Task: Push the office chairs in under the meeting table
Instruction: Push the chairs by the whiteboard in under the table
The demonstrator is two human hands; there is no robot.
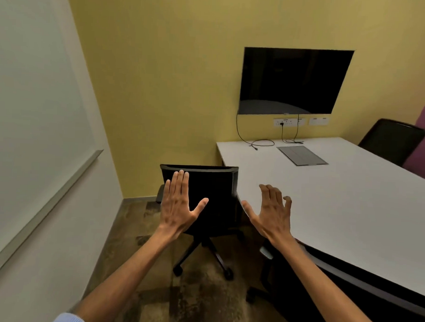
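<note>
A black office chair [217,192] on castors stands at the left side of the white meeting table [338,203], its back towards me and its right edge against the table's side. My left hand [180,203] is held flat with fingers spread in front of the chair's backrest; I cannot tell if it touches. My right hand [272,212] hovers open over the table's near left edge, holding nothing. A second black chair [282,273] sits close under my right forearm, mostly hidden beneath the table edge. A third chair [392,142] stands at the table's far right side.
A dark wall screen [293,81] hangs on the yellow wall above sockets, with cables [263,142] trailing onto the table. A grey cable-box lid [302,155] is set in the tabletop. A whiteboard [31,109] covers the left wall. Patterned carpet [135,220] lies between wall and chair.
</note>
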